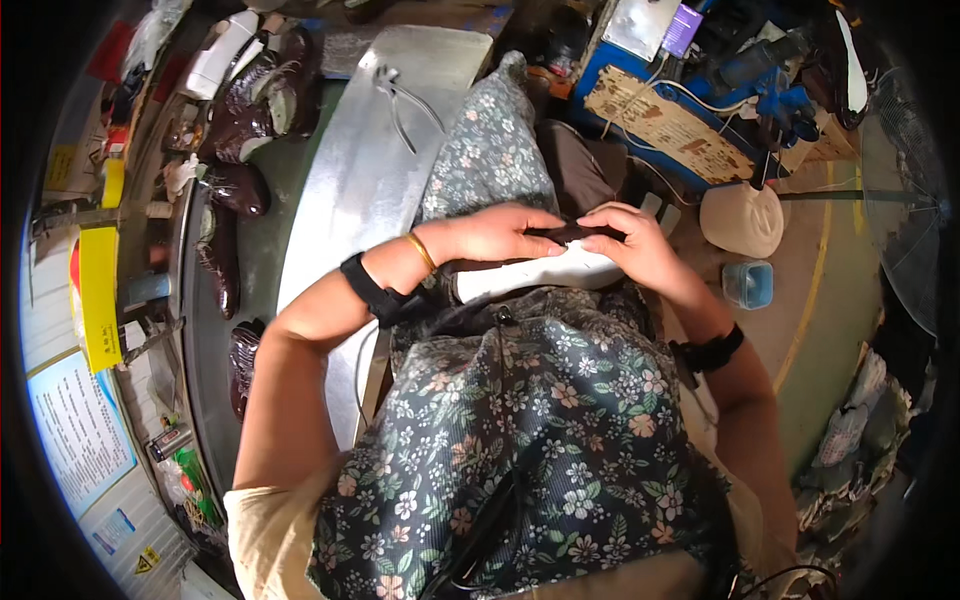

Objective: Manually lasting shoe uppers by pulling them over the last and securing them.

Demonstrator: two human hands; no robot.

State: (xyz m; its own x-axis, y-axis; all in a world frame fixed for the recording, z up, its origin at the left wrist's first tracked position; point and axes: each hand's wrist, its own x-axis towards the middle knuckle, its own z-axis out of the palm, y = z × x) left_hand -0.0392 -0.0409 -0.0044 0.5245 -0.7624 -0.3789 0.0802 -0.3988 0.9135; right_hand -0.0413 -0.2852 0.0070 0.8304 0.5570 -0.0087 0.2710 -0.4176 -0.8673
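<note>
My left hand (500,232) and my right hand (632,243) meet over my lap. Both grip a dark shoe upper (573,233) stretched over a white shoe last (540,275). The left fingers pinch the dark leather from the left side. My right thumb and fingers press its right end. A gold bangle and a black strap circle my left wrist. Another black strap sits on my right forearm. A floral apron (540,420) covers my lap and knees and hides the underside of the last.
A shiny metal bench top (350,190) lies to the left with pliers (400,100) on it. Several dark brown shoes (235,190) line a conveyor at far left. A blue machine (700,90), a round beige cushion (742,218) and a small blue tub (748,283) stand to the right.
</note>
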